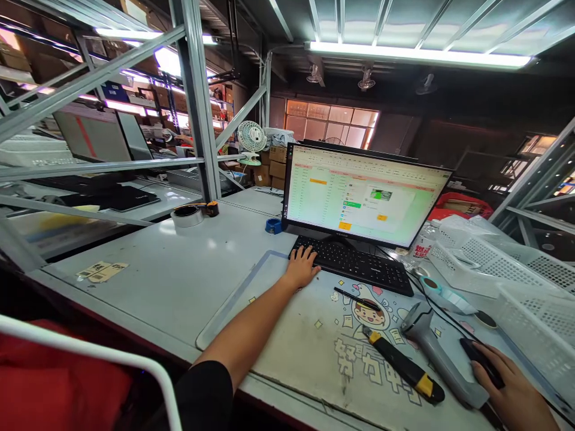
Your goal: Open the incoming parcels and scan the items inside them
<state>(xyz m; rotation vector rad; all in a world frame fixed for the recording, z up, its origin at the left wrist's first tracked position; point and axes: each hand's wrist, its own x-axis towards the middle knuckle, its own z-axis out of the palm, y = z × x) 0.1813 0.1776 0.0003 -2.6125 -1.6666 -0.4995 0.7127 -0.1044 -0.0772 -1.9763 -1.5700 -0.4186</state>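
My left hand [302, 266] rests on the left end of a black keyboard [359, 264], fingers spread over the keys. At the lower right, my right hand [512, 383] is wrapped round a black computer mouse [483, 363]. A grey barcode scanner [442, 356] lies just left of the mouse. Beside the scanner is a black and yellow utility knife [402, 365], and a black pen [357, 298] lies above it. Behind the keyboard stands a lit monitor [359, 197] showing a spreadsheet and a chat window. A printed desk mat [287, 335] lies under these tools.
White perforated baskets [530, 323] line the right side. Tape rolls stand on the table, a wide silver one [187, 216] and a blue one [273, 225]. Paper tags [103, 271] lie at left. A metal frame post [197, 102] rises behind; a white tube [90, 350] crosses the lower left.
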